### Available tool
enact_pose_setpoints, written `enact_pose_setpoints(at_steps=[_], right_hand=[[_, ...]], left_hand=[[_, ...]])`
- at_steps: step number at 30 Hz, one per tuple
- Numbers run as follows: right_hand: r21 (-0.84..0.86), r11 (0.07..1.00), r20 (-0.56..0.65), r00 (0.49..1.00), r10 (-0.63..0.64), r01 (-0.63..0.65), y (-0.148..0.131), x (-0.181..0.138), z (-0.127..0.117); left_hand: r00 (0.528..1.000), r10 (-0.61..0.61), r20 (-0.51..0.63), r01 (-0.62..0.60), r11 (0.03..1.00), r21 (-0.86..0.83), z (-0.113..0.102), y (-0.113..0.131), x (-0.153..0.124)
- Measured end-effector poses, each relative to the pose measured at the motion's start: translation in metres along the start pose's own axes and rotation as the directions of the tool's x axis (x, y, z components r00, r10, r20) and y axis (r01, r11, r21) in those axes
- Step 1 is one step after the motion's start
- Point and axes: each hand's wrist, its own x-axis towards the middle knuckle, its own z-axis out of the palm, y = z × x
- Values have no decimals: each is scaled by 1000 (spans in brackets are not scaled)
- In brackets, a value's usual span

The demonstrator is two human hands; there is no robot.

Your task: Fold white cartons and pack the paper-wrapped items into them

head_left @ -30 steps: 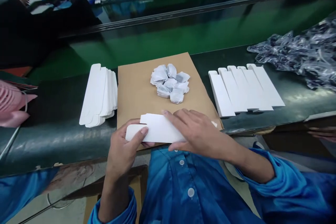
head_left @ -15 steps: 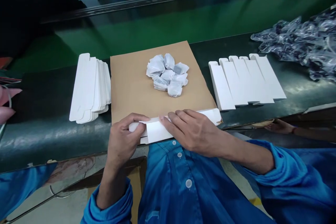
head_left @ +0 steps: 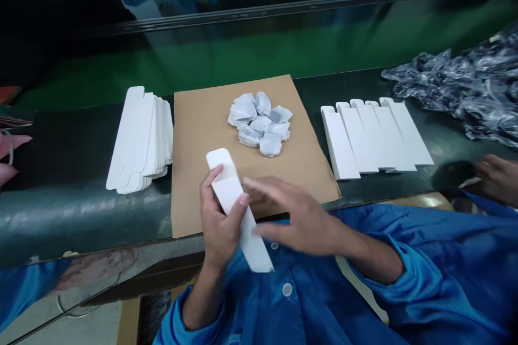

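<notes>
My left hand (head_left: pixel 220 221) is wrapped round a long white carton (head_left: pixel 238 209), which stands slanted over the near edge of the brown cardboard sheet (head_left: pixel 202 135). My right hand (head_left: pixel 289 213) is beside the carton with fingers stretched out toward it, blurred by motion. A heap of small white wrapped packets (head_left: pixel 261 124) lies on the sheet beyond my hands. A stack of flat white carton blanks (head_left: pixel 140 140) lies to the left. A row of folded white cartons (head_left: pixel 374 137) lies to the right.
A pile of clear plastic bags with dark contents (head_left: pixel 469 86) fills the far right. Another person's hand (head_left: pixel 496 178) rests at the right edge. Something pink (head_left: pixel 10 156) shows at the left edge. A green conveyor belt (head_left: pixel 243 59) runs behind the bench.
The carton lay flat across the sheet's near edge under both hands; now my left hand has lifted and turned it lengthwise. My right hand has come off it.
</notes>
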Motion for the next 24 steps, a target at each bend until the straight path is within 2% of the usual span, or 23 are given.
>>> enact_pose_setpoints(at_steps=[3, 5, 7, 9, 11, 13, 15, 16, 18, 21, 24], right_hand=[[190, 981, -70, 997, 40, -26, 7, 10, -12], [273, 962, -50, 999, -11, 24, 12, 15, -14], [375, 927, -21, 1000, 4, 4, 16, 18, -15], [501, 860, -44, 990, 133, -93, 20, 22, -18], [633, 749, -73, 949, 308, -194, 25, 28, -21], [727, 621, 33, 918, 394, -293, 29, 37, -24], [758, 531, 213, 913, 349, -380, 32, 45, -26], [756, 511, 281, 908, 310, -408, 32, 47, -26], [752, 507, 345, 907, 242, -421, 30, 49, -24], [757, 513, 332, 915, 230, -404, 25, 43, -17], [763, 518, 256, 917, 307, -386, 19, 36, -9]], left_hand=[[990, 114, 80, -119, 990, 73, -10, -2, 5], [980, 179, 91, -187, 979, 83, -14, -3, 3], [976, 178, 129, -187, 980, 68, -17, -6, -1], [975, 116, 190, -127, 991, 47, -19, -10, -4], [963, 58, 264, -73, 996, 47, -22, -12, -5], [937, 81, 339, -111, 991, 72, -25, -10, -4], [910, 161, 383, -219, 969, 112, -27, -5, -1], [899, 204, 388, -276, 951, 137, -27, -3, 1], [888, 256, 381, -347, 917, 194, -27, 0, 3], [888, 295, 353, -388, 892, 231, -24, -2, 2], [905, 356, 232, -400, 898, 182, -16, -6, -2]])
